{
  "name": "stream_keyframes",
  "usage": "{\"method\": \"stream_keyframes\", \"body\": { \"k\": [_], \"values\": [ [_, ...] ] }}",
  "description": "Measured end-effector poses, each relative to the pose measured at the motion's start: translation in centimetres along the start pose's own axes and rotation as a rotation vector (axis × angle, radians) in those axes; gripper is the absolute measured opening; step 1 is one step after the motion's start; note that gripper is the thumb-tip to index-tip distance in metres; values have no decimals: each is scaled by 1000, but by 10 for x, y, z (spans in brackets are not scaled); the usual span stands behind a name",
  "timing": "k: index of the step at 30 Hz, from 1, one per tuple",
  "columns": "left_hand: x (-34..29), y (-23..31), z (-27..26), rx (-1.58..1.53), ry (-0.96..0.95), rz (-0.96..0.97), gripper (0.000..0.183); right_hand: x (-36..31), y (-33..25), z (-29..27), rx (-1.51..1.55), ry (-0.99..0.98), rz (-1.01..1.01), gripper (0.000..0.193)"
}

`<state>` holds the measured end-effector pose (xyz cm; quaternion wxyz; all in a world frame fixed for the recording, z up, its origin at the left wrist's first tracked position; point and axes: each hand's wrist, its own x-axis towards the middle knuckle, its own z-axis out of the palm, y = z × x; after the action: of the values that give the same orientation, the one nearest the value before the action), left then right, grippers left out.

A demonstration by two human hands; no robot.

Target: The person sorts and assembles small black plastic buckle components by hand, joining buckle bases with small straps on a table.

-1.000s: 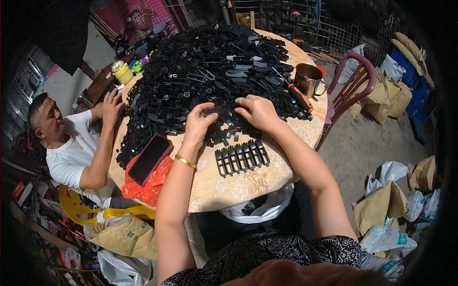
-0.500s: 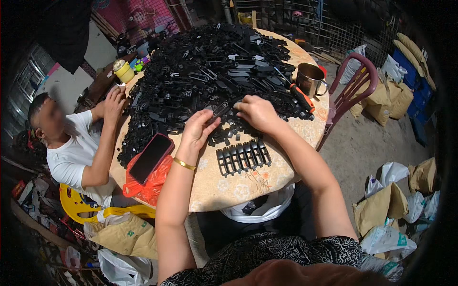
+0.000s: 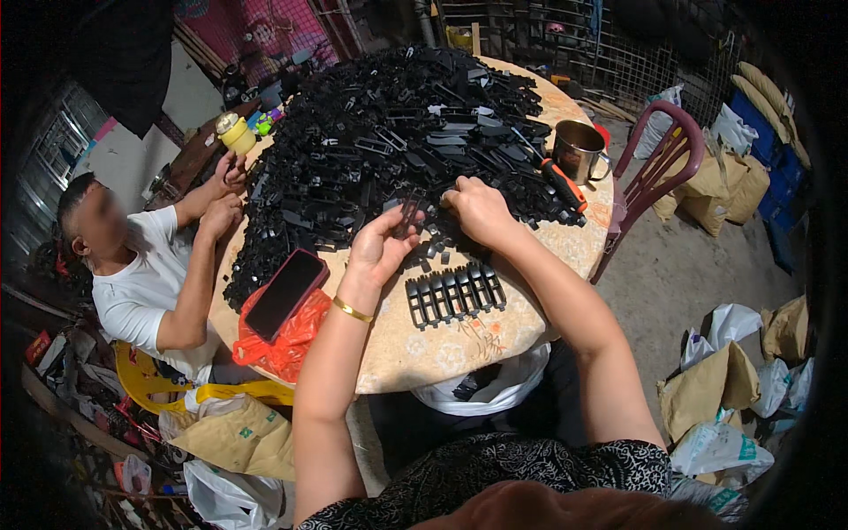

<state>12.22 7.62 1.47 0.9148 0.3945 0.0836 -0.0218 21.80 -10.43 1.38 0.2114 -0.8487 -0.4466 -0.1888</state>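
Observation:
My left hand [image 3: 382, 247] is closed on a slim black plastic part [image 3: 409, 216] that stands up between thumb and fingers, its palm turned partly upward. Across from it, my right hand [image 3: 480, 212] reaches over the near edge of a big heap of black plastic parts [image 3: 353, 150]. Its fingertips are pinched together, and whatever lies in them is hidden. Just in front of both hands, a neat row of matching black plastic pieces [image 3: 455, 294] lies side by side on the patterned tabletop [image 3: 389, 358]. Small loose black bits are scattered between the row and the heap.
A phone [image 3: 287, 294] rests on a red plastic bag [image 3: 309, 331] by my left forearm. On the right are an orange-handled screwdriver [image 3: 564, 184], a metal mug [image 3: 579, 150] and a maroon chair [image 3: 658, 168]. A co-worker [image 3: 141, 283] sits at the left, hands at the table's edge.
My left hand has turned, so the black part now stands more upright, and its palm shows more. My right hand stays at the heap. The co-worker's hands have shifted lower.

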Motion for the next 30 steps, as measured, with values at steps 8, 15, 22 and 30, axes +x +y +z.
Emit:
{"method": "stream_keyframes", "body": {
  "k": [8, 15, 22, 30],
  "values": [
    [-1, -6, 2, 67, 7, 34, 25, -5, 14, -2, -25, -41, 18, 20],
    [-7, -8, 16, 139, 70, 87, 30, -1, 15, -1, 4, 4, 17, 19],
    [-3, -16, 7, 74, -105, 12, 26, 2, -7, -5, 806, 267, 232, 14],
    [-5, -20, 20, 193, -117, 198, 25, -3, -19, -7, 442, 363, -160, 13]
  ]
}}
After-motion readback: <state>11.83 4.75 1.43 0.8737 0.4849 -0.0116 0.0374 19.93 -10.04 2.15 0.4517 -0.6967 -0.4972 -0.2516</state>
